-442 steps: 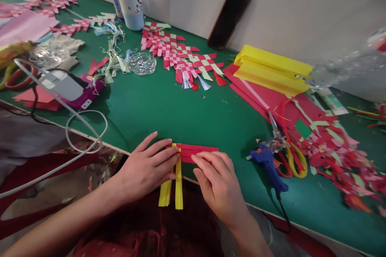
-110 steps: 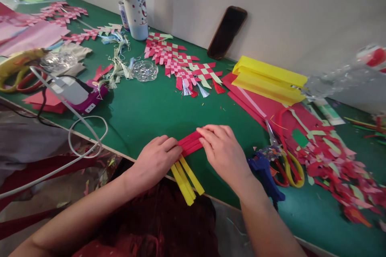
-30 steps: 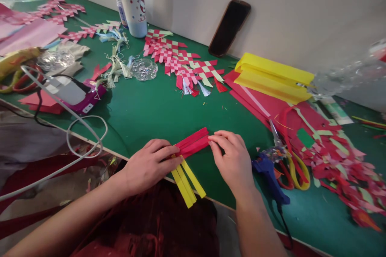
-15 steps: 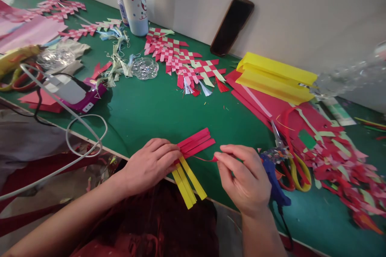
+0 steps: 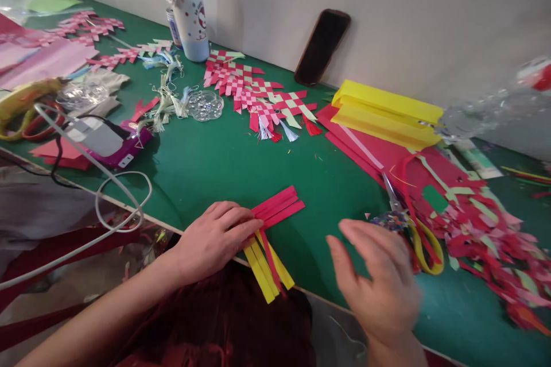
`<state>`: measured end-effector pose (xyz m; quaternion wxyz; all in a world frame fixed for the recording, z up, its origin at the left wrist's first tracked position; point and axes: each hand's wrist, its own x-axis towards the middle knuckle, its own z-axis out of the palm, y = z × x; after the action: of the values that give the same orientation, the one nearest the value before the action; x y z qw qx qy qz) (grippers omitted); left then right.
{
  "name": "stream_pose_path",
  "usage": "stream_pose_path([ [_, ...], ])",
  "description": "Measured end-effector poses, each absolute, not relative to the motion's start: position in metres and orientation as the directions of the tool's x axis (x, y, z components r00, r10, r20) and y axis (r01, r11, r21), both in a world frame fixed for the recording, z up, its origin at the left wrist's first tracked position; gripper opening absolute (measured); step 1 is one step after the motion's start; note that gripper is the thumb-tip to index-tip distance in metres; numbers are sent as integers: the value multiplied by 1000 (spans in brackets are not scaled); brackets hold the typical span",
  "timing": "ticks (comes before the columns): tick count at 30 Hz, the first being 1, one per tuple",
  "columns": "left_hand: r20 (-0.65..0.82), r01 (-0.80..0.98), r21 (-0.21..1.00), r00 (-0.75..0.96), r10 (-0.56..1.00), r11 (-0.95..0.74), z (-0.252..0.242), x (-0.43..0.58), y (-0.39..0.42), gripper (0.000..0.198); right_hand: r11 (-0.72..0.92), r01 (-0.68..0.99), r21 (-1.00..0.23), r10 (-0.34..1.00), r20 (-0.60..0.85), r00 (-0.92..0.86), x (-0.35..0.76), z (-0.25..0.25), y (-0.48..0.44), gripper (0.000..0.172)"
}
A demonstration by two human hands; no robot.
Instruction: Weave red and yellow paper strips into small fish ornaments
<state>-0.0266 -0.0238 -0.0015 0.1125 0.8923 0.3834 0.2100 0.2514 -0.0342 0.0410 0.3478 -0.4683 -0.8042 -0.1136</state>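
My left hand (image 5: 217, 240) presses on the paper strips at the table's front edge, its fingers closed over where they meet. Pink-red paper strips (image 5: 278, 206) reach out to the upper right from beneath it. Yellow paper strips (image 5: 260, 269) point down past the table edge, and a narrow red strip (image 5: 272, 261) lies loose across them. To the right, my right hand (image 5: 379, 275) is raised with thumb and fingers apart and nothing visible between them; it is partly blurred. Just beyond it lie scissors (image 5: 394, 197) with yellow-and-red handles, partly covered.
Woven paper pieces with tassels (image 5: 258, 91) lie toward the wall. A bottle (image 5: 193, 16) stands there, and a phone (image 5: 322, 48) leans nearby. Yellow paper (image 5: 387, 114) and paper scraps (image 5: 486, 240) cover the right. A white cable (image 5: 142, 212) loops at left.
My right hand has let go of the narrow red strip, moved right and opened. That strip now hangs over the yellow ones. A blue tool by the scissors is now hidden behind my right hand.
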Motion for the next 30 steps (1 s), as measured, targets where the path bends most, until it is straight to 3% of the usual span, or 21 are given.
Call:
stream_pose_path([
  [3, 304, 625, 374, 615, 728, -685, -1, -26, -23, 26, 189, 977, -95, 811, 576, -101, 288, 32, -43, 34],
  [5, 311, 617, 383, 614, 725, -687, -1, -27, -23, 24, -2, 998, -65, 891, 452, 31, 311, 22, -51, 54],
  [8, 312, 600, 400, 622, 718, -693, -3, -28, -23, 23, -146, 987, -72, 937, 309, 162, 331, 11, -61, 75],
  [14, 314, 584, 421, 625, 715, -694, -4, -29, -22, 23, -102, 993, -52, 962, 250, 111, 335, 7, -65, 77],
  [20, 311, 579, 444, 617, 723, -684, -2, -29, -21, 20, -14, 999, -50, 968, 250, 26, 339, 11, -59, 61],
  [23, 299, 584, 461, 607, 736, -668, -3, -29, -22, 21, -60, 995, -77, 947, 312, 81, 340, 20, -61, 55],
  [26, 312, 576, 480, 592, 743, -661, -3, -29, -22, 18, -261, 946, -193, 888, 336, 314, 335, 37, -68, 53],
  [28, 320, 573, 484, 588, 743, -661, -3, -29, -22, 16, -321, 866, -383, 867, 249, 432, 329, 49, -73, 41],
  [30, 323, 571, 478, 593, 738, -668, -3, -28, -22, 16, -243, 759, -605, 890, 172, 421, 322, 58, -76, 32],
])
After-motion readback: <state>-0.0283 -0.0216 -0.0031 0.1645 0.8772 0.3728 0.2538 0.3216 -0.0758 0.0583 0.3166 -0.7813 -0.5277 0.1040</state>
